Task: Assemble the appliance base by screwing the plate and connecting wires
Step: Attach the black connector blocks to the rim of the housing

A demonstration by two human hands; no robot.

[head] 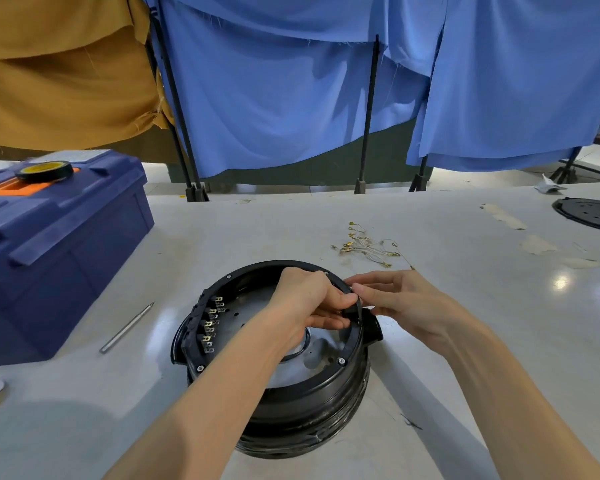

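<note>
Head view: the black round appliance base [284, 393] is set on the pale table [465, 306] at lower centre, with a metal plate [317, 353] seen inside it and a terminal strip [210, 323] along its left inner wall. At its right rim a small black part [357, 310] is pinched by the curled left hand [309, 299] and by the fingertips of the right hand [395, 299]. A bundle of wires [366, 245] is laid just beyond. A metal rod tool [127, 327] and a blue toolbox [59, 254] are seen at left.
</note>
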